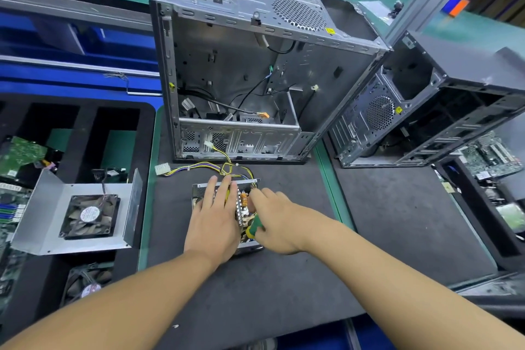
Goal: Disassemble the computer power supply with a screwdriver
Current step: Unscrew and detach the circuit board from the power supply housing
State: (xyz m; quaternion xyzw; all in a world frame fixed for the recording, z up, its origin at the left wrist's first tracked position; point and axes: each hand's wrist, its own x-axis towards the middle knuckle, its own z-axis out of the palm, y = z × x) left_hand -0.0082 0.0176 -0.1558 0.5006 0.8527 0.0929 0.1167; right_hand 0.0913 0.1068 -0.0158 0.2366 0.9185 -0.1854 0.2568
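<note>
The opened power supply (199, 192) lies on the dark mat in front of me, its circuit board and copper coils exposed. Yellow and black cables (199, 166) run from it to a white connector (162, 169). My left hand (216, 216) lies flat on the supply with straight fingers, pressing it down. My right hand (274, 220) grips a screwdriver with a green and yellow handle (254, 227); its tip points down into the board and is hidden by my fingers.
An empty grey computer case (250, 71) stands just behind the supply. A second dark case (431, 111) lies to the right. At the left, a metal cover with a fan (88, 216) rests over black trays holding circuit boards (20, 153) and another fan.
</note>
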